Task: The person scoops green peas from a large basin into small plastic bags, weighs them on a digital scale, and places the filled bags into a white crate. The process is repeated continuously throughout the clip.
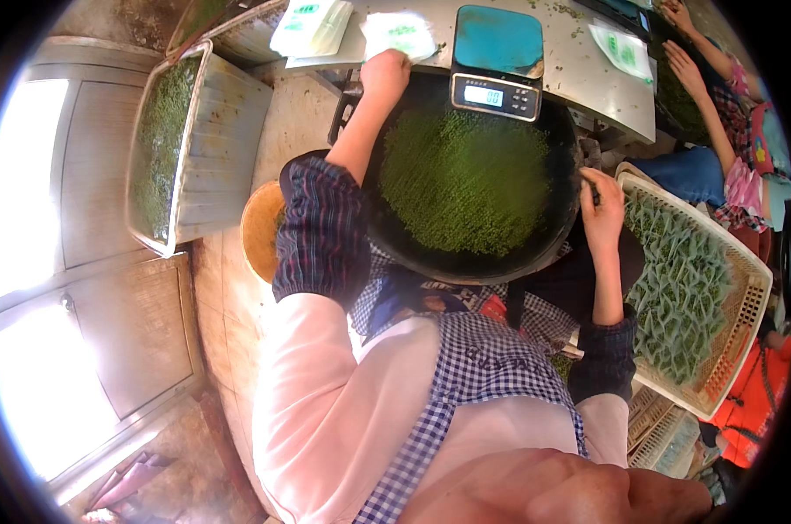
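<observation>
My left hand (386,77) is at the near edge of the metal table, its curled fingers touching a printed clear plastic bag (399,34). Whether they pinch it, I cannot tell. My right hand (603,206) is beside the right rim of a wide black basin (402,252), thumb and forefinger apart with a dark gap between them. Small green berries, likely green peppercorns (464,190), fill the middle of the basin. Above its far side stands a digital scale (497,42) with a blue-green platform, its lit display reading zero.
More flat bags (310,26) lie left on the metal table (572,82), another bag (621,49) right. A white crate (228,144) of green berries stands left, near an orange tub (257,229). A cream basket (749,308) at right holds filled bags (680,288). Another person's hands (687,69) work beyond.
</observation>
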### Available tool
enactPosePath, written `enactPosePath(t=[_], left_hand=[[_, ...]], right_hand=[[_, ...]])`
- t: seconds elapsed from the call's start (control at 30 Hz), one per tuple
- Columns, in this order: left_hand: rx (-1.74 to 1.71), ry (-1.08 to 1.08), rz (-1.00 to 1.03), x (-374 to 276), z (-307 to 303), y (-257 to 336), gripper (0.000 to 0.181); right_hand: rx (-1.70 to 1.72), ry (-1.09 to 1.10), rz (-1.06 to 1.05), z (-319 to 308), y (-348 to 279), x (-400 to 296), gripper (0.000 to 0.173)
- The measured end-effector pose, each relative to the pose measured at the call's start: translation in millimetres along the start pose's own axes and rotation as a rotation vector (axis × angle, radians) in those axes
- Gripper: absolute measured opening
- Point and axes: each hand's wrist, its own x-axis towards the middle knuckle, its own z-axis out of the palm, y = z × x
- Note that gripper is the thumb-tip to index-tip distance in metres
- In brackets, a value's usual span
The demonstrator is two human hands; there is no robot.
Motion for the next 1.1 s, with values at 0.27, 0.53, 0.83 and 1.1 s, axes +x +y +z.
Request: enactPosePath(t=[0.27, 0.53, 0.83, 1.1], left_hand=[[-0.091, -0.149, -0.008, 9.1, -18.3, -33.2, 0.017], [-1.544, -0.284, -0.275, -97.3, -75.9, 66.0, 0.007], [-1.77, -0.497, -0.938, -141.6, -46.0, 98.0, 0.02], [-1.817, -0.351, -1.137, -172.4, -19.9, 90.1, 0.026]], right_hand=[[0.282, -0.156, -0.085, 71.4, -89.0, 30.8, 0.013], [1.176, -0.206, 0.629, 116.1, -116.5, 26.0, 0.035], [1.754, -0.063, 1.194, 126.4, -76.9, -11.6, 0.034], [1.299, -0.122, 1.292, 148.6, -49.1, -25.9, 0.03]])
